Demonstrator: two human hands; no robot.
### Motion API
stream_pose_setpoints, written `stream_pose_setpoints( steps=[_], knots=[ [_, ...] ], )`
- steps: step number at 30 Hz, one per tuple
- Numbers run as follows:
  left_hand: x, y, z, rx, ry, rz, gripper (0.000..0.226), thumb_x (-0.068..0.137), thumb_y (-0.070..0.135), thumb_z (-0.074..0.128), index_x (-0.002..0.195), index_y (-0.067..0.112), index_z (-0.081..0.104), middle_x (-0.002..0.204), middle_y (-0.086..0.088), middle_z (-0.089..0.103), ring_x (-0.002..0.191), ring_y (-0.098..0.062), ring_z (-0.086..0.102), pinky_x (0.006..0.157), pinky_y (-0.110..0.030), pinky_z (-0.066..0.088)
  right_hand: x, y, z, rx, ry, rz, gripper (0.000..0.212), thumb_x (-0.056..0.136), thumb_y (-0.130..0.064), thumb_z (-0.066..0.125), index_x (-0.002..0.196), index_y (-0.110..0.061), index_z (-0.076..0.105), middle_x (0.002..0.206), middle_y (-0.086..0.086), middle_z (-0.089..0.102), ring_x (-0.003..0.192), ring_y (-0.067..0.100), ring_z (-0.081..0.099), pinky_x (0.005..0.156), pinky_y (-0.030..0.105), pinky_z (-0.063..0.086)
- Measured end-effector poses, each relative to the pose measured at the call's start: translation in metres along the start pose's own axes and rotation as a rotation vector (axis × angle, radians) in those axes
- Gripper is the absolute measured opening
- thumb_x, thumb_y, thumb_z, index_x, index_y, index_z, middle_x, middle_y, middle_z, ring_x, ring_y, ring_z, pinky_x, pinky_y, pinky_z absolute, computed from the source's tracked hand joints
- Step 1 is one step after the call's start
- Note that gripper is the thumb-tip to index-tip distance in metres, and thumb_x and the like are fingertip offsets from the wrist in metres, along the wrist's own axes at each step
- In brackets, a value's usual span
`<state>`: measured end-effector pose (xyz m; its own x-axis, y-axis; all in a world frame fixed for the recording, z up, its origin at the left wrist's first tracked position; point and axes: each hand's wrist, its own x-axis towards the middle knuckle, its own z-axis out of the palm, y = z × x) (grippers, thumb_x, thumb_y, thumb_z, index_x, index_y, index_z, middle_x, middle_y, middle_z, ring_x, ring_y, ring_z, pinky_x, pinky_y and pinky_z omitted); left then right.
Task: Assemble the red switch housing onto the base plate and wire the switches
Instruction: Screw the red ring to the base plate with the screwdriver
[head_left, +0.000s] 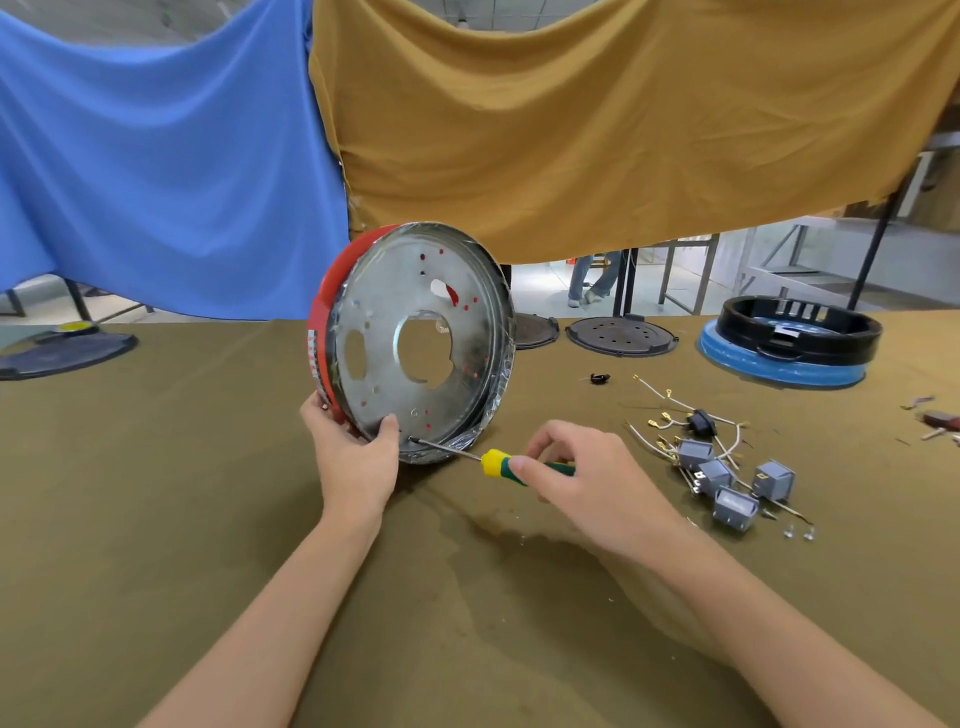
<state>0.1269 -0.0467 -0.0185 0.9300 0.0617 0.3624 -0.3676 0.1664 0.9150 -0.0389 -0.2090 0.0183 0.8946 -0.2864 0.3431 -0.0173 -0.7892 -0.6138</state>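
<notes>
The round metal base plate stands on edge on the table, its face turned toward me, with the red switch housing behind it on the left. My left hand grips the lower rim of both, thumb on the plate's face. My right hand holds a screwdriver with a yellow and green handle; its tip touches the plate near the bottom edge. Several grey switches with wires and brass terminals lie to the right.
An olive cloth covers the table. A black ring on a blue base sits at the far right, dark round lids at the back, another lid far left. Small screws lie by the switches. Blue and mustard cloths hang behind.
</notes>
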Motion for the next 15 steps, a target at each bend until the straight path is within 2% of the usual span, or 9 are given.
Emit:
stream_pose_setpoints(
  steps=[2,4,6,8,10,11,13,15],
  knots=[
    [0.001,0.001,0.0,0.008,0.005,0.026,0.058,0.086,-0.008,0.064,0.127,0.02,0.034,0.108,0.02,0.056,0.088,0.018,0.061,0.085,-0.008,0.05,0.0,-0.001,-0.001,0.239,-0.083,0.066,0.013,0.093,-0.036,0.063,0.092,-0.024,0.067,0.073,0.004,0.068,0.05,0.013,0.05,0.049,0.029,0.043],
    [0.002,0.004,-0.002,-0.011,0.012,0.026,0.056,0.086,-0.007,0.065,0.126,0.021,0.037,0.106,0.018,0.058,0.086,0.017,0.062,0.081,-0.006,0.05,0.001,0.001,-0.003,0.532,-0.133,0.19,0.015,0.096,-0.031,0.062,0.1,-0.02,0.071,0.074,0.006,0.066,0.05,0.013,0.051,0.047,0.024,0.043],
    [0.003,0.006,-0.003,-0.061,0.027,-0.01,0.054,0.087,-0.004,0.068,0.127,0.019,0.041,0.107,0.015,0.06,0.085,0.014,0.064,0.074,-0.006,0.05,0.002,0.004,-0.005,0.615,-0.138,0.26,0.024,0.097,-0.037,0.06,0.1,-0.017,0.073,0.076,0.004,0.066,0.054,0.011,0.052,0.05,0.021,0.043],
    [0.005,0.01,-0.005,-0.126,0.042,-0.078,0.05,0.086,0.0,0.07,0.129,0.012,0.047,0.107,0.009,0.065,0.089,0.005,0.068,0.073,-0.013,0.054,0.005,0.007,-0.005,0.67,-0.11,0.296,0.037,0.095,-0.042,0.062,0.1,-0.006,0.072,0.073,0.002,0.062,0.055,0.011,0.05,0.052,0.02,0.041],
    [0.007,0.013,-0.008,-0.206,0.038,-0.188,0.047,0.087,0.002,0.071,0.13,0.01,0.053,0.11,0.002,0.068,0.096,-0.012,0.07,0.076,-0.027,0.06,0.009,0.01,-0.009,0.775,0.007,0.306,0.045,0.09,-0.041,0.067,0.101,0.003,0.066,0.066,-0.003,0.054,0.055,0.01,0.047,0.053,0.021,0.04],
    [0.008,0.014,-0.009,-0.252,0.027,-0.245,0.042,0.088,0.003,0.069,0.127,0.011,0.057,0.111,0.0,0.07,0.094,-0.015,0.071,0.072,-0.032,0.062,0.011,0.012,-0.013,0.799,0.092,0.292,0.045,0.087,-0.042,0.07,0.099,0.002,0.065,0.063,-0.006,0.05,0.055,0.009,0.046,0.053,0.021,0.04],
    [0.009,0.015,-0.012,-0.295,-0.015,-0.328,0.028,0.09,0.005,0.068,0.115,0.015,0.063,0.107,-0.001,0.072,0.085,-0.015,0.073,0.059,-0.032,0.061,0.015,0.017,-0.018,0.719,0.26,0.27,0.038,0.086,-0.043,0.071,0.092,-0.008,0.06,0.062,-0.006,0.047,0.056,0.01,0.046,0.056,0.022,0.044],
    [0.008,0.016,-0.011,-0.299,-0.086,-0.367,0.022,0.09,0.009,0.068,0.11,0.017,0.066,0.101,-0.002,0.075,0.08,-0.016,0.075,0.056,-0.032,0.06,0.018,0.024,-0.018,0.636,0.366,0.291,0.035,0.089,-0.043,0.069,0.089,-0.011,0.055,0.064,-0.003,0.048,0.055,0.011,0.047,0.062,0.027,0.047]
  ],
)
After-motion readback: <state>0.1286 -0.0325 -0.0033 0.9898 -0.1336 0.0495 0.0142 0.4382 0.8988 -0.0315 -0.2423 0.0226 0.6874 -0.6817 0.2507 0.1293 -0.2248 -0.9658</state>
